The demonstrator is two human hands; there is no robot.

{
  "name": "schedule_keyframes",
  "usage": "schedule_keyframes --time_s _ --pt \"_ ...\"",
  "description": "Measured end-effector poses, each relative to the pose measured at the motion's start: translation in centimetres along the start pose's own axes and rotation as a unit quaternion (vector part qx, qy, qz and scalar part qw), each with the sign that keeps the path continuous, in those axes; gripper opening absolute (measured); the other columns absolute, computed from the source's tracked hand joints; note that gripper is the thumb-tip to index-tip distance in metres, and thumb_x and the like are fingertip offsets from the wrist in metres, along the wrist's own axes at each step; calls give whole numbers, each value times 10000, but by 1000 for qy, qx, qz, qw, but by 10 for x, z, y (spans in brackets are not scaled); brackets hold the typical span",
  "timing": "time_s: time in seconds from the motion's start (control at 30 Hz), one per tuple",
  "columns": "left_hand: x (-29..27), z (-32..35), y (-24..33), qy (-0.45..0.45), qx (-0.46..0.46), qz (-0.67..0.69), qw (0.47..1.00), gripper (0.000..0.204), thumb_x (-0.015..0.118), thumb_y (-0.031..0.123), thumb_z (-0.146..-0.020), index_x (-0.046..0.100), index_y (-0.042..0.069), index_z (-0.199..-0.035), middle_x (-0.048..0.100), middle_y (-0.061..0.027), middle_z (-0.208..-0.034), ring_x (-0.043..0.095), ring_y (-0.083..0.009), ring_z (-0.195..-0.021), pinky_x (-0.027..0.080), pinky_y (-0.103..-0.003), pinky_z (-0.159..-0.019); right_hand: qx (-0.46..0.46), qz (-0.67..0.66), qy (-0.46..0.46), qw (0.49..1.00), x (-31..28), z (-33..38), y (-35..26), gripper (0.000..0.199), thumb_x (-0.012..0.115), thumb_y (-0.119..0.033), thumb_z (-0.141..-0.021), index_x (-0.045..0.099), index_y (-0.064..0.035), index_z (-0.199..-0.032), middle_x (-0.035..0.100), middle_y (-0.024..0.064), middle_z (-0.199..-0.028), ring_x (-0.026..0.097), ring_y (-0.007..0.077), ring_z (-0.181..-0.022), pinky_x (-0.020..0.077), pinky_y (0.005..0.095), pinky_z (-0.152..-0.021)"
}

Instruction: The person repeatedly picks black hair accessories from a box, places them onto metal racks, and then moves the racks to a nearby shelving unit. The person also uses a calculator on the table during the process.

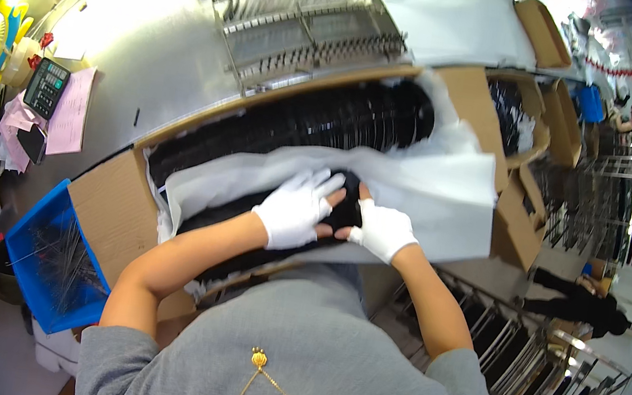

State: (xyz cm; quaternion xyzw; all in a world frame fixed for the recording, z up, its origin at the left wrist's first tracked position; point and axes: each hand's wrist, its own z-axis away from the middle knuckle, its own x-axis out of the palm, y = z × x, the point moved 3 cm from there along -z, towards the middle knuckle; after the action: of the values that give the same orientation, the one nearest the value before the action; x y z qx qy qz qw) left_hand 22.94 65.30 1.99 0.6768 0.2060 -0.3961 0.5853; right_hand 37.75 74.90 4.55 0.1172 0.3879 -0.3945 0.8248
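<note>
Curves the left hand, white-gloved with bare fingertips, half open at the left of some black material; curves the right hand, gloved alike, half open at its right. Cannot tell for certain any firm hold in either. Has the material in the near part of a cardboard box, near a white sheet and a far black row.
</note>
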Motion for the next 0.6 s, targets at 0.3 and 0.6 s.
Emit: schedule_keyframes --time_s 0.3,0.6 --pt "-202 -79 -82 275 -112 -53 953 593 724 371 -831 581 8 -1278 637 -209 -1218 630 -361 -1092 511 -420 -937 -118 -54 608 783 -267 -198 -27 990 823 -348 -760 327 153 -1455 446 342 -1459 457 417 -1361 395 383 -1133" --pt "-161 -82 -135 77 -179 -189 963 356 651 216 -790 770 153 -1120 389 -191 -1561 293 -446 -1466 217 -631 -1184 -16 -369 346 862 -264 -367 1 363 729 -148 -844 605 93 -1085 717 157 -982 682 296 -916 553 358 -822"
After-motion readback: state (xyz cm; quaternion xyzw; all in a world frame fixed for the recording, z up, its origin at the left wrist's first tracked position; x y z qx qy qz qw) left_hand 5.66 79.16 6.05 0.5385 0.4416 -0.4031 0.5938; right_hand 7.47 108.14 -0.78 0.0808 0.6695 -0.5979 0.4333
